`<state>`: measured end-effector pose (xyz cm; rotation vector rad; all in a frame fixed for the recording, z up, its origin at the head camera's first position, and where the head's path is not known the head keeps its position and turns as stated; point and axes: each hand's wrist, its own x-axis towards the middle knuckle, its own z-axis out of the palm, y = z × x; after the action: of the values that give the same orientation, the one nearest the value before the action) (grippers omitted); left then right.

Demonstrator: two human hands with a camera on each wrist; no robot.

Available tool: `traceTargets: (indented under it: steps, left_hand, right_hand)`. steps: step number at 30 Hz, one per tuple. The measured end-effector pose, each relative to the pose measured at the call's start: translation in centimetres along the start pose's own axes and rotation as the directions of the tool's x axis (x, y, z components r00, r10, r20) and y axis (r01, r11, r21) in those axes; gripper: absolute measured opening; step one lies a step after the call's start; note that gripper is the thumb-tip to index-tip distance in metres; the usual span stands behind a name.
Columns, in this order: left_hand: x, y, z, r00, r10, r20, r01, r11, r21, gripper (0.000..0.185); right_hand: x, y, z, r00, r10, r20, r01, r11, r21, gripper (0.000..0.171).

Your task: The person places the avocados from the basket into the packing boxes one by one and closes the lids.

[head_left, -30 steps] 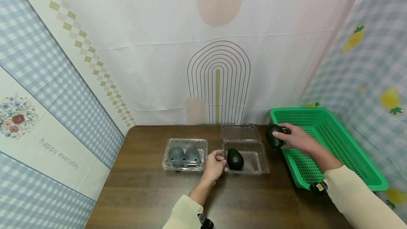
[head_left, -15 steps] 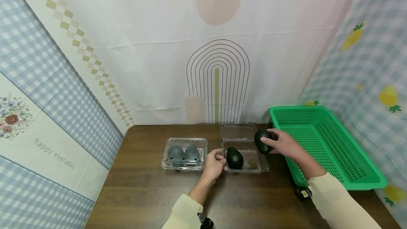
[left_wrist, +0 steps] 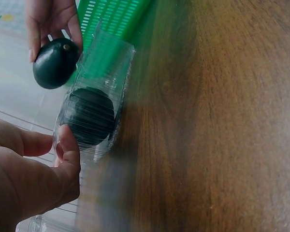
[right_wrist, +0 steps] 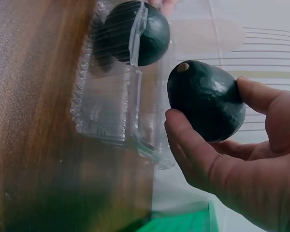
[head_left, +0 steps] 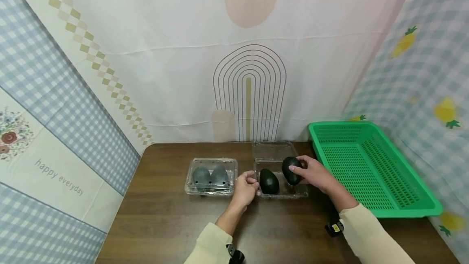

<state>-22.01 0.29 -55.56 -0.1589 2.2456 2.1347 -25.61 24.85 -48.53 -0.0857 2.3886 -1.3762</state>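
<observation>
My right hand (head_left: 311,173) grips an avocado (head_left: 291,170), now over the open clamshell box (head_left: 282,176); left hand (head_left: 244,187) pinches its nine-o'clock edge. Green basket (head_left: 370,166) sits at three o'clock.

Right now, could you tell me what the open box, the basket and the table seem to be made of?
Open box: thin clear plastic, glossy, ribbed; the avocado inside shows through. Basket: green moulded plastic, perforated mesh walls. Table: dark wood grain, possibly laminate.
</observation>
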Motion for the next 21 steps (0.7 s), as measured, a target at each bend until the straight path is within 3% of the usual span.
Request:
traceTargets:
  steps: [5,12,16,21]
  left_hand:
    - [0.0,-0.1,0.0,1.000,-0.003,-0.007,0.003,1.000,-0.002,0.043]
    - [-0.1,-0.1,0.0,1.000,0.000,-0.005,0.000,1.000,0.009,0.043]
    - [0.0,0.0,-0.1,1.000,-0.001,-0.003,0.001,1.000,0.005,0.043]
    - [0.0,0.0,-0.1,1.000,0.006,0.001,-0.006,1.000,0.008,0.043]
  right_hand:
    - [0.6,0.3,0.8,1.000,-0.006,-0.027,0.002,0.988,-0.152,0.077]
    - [1.1,-0.1,1.9,0.997,-0.022,-0.076,-0.007,0.930,-0.367,0.072]
    - [1.5,-0.2,2.4,0.995,-0.030,-0.098,-0.017,0.898,-0.439,0.070]
    - [1.9,-0.2,2.9,0.996,-0.006,-0.092,-0.037,0.891,-0.453,0.069]
